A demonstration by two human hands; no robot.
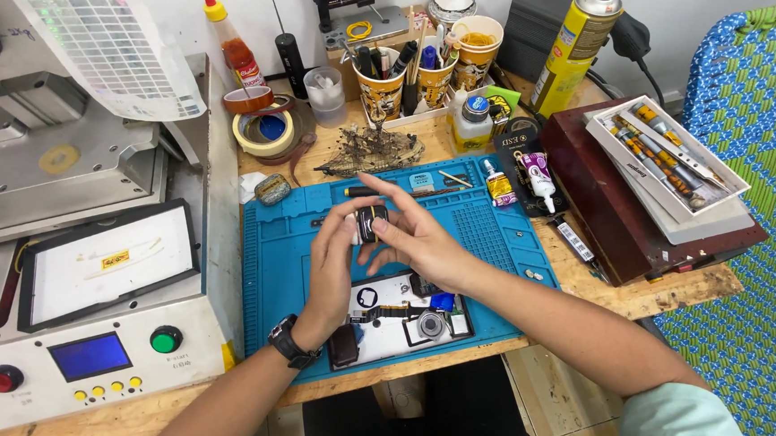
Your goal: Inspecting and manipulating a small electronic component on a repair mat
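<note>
**Head view: two hands on a small black part**

Head camera looks down on a blue mat (276, 288) on a wooden bench. Both hands meet above its middle. Left hand (336, 257) (a black watch on its wrist) pinches a small black part (370, 223) between thumb and fingertips. Right hand (416, 239) touches the same part with thumb and forefinger, its other fingers spread upward. Below them, on the mat, lies a white tray (385, 321) of small components. A yellow spray can (572, 45) stands at the back right; a grey machine (78, 291) sits well to the left.
</note>
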